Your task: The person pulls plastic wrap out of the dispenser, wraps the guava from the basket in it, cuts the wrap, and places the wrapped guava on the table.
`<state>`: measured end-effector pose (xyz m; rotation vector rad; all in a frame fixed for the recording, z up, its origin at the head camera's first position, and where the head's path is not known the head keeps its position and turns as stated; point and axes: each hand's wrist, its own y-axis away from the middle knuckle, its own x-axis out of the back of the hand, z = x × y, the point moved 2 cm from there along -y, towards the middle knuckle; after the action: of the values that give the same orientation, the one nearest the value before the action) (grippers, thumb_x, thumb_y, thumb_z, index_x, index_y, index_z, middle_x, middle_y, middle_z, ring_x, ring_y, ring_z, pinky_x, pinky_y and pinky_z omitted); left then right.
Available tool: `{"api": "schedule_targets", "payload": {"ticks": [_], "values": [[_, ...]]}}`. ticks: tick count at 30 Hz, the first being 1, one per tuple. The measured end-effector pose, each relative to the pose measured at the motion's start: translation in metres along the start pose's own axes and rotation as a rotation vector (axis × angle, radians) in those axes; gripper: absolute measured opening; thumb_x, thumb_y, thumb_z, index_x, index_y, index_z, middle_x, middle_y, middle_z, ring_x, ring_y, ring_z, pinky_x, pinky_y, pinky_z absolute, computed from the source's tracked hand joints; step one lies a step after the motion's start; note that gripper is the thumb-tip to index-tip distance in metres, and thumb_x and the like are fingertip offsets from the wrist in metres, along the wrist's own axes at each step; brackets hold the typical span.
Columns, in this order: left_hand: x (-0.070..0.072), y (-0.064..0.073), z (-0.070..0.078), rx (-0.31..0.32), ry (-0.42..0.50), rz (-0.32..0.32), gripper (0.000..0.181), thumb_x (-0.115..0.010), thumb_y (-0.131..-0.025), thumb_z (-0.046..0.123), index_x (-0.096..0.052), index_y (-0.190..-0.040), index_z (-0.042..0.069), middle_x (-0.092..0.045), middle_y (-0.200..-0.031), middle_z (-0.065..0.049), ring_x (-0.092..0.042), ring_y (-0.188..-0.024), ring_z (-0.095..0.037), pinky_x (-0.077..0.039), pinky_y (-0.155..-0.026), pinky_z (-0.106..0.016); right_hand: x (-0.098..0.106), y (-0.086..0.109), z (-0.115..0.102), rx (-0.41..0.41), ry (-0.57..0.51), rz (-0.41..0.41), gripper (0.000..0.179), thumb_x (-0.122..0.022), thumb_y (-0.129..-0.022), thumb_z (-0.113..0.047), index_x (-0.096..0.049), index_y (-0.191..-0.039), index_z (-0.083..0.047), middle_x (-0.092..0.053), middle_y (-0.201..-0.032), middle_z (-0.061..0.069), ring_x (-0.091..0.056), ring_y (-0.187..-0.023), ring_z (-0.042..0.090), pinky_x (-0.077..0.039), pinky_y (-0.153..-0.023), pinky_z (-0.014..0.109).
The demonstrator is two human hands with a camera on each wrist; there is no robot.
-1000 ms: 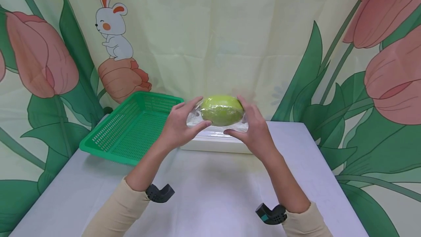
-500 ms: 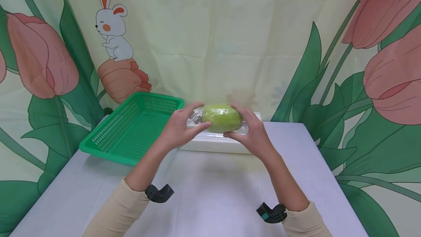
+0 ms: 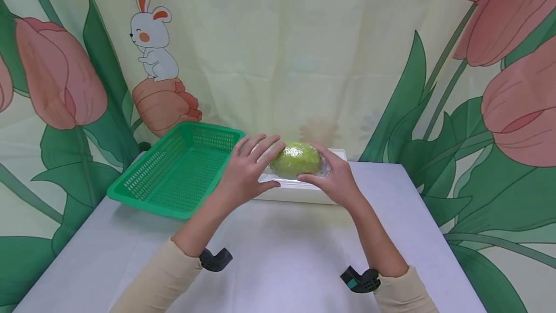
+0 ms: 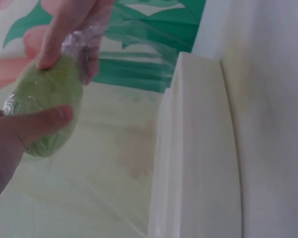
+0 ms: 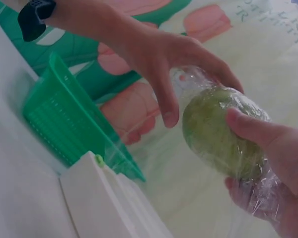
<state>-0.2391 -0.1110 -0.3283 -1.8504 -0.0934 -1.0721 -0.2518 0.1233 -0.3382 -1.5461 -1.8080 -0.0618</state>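
Note:
A green oval fruit (image 3: 295,161), wrapped in clear plastic film (image 5: 263,198), is held up above a white box (image 3: 299,195). My right hand (image 3: 339,180) grips its right end, with the thumb across the near side. Beside the left end is my left hand (image 3: 243,173), its fingers spread and its thumb apart from the fruit in the right wrist view. Loose film bunches at the ends of the fruit. In the left wrist view, a thin sheet of film stretches toward the box.
A green plastic basket (image 3: 149,205) stands on the left of the white table (image 3: 278,260), close to the box. Behind the table hangs a curtain (image 3: 321,62) printed with tulips and a rabbit. Black wrist cameras sit on both forearms.
The fruit has come down a little and turned in the hands. My left hand has released its left end and spread its fingers, while the right hand keeps its grip.

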Motion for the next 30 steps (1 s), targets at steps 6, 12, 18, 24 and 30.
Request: {"api": "schedule_targets", "payload": {"ticks": [6,12,18,24,30], "values": [[-0.015,0.003,0.001,0.041,-0.02,-0.034,0.096,-0.087,-0.064,0.049,-0.043,-0.144,0.019,-0.056,-0.137,-0.002,-0.049,-0.127,-0.026,-0.035,-0.11,-0.053,0.0,0.002,0.004,-0.102,-0.013,-0.063,0.073,-0.084,-0.072,-0.04,-0.052,-0.137,-0.027,-0.061,-0.131,0.002,-0.058,-0.114,0.024,-0.052,-0.089,0.043],[-0.024,0.005,-0.003,0.095,0.117,-0.087,0.092,-0.085,-0.068,0.048,-0.043,-0.144,0.019,-0.061,-0.128,-0.003,-0.052,-0.121,-0.022,-0.036,-0.109,-0.05,-0.003,0.001,0.006,-0.105,0.011,-0.105,0.077,-0.081,-0.075,-0.04,-0.046,-0.142,-0.024,-0.057,-0.135,0.005,-0.054,-0.121,0.026,-0.048,-0.097,0.048],[-0.031,0.008,-0.009,0.19,0.256,-0.183,0.086,-0.082,-0.071,0.049,-0.045,-0.142,0.017,-0.063,-0.128,-0.002,-0.055,-0.121,-0.021,-0.037,-0.109,-0.05,-0.008,0.002,0.005,0.134,0.168,-0.043,0.1,-0.09,-0.065,-0.032,-0.035,-0.149,-0.024,-0.042,-0.149,0.003,-0.041,-0.137,0.028,-0.044,-0.106,0.051],[-0.038,0.011,-0.012,0.256,0.37,-0.316,0.082,-0.078,-0.074,0.051,-0.046,-0.142,0.016,-0.064,-0.128,0.0,-0.055,-0.122,-0.021,-0.038,-0.108,-0.049,-0.021,0.006,0.014,0.263,0.381,-0.009,0.108,-0.093,-0.058,-0.034,-0.035,-0.149,-0.025,-0.041,-0.149,0.004,-0.045,-0.133,0.029,-0.049,-0.1,0.051],[-0.041,0.012,-0.012,0.333,0.408,-0.457,0.08,-0.072,-0.076,0.057,-0.046,-0.143,0.02,-0.063,-0.129,0.0,-0.054,-0.121,-0.021,-0.035,-0.11,-0.051,-0.028,0.007,0.021,0.228,0.398,-0.037,0.098,-0.092,-0.063,-0.026,-0.04,-0.146,-0.021,-0.048,-0.138,0.008,-0.054,-0.122,0.029,-0.051,-0.098,0.048]]}}
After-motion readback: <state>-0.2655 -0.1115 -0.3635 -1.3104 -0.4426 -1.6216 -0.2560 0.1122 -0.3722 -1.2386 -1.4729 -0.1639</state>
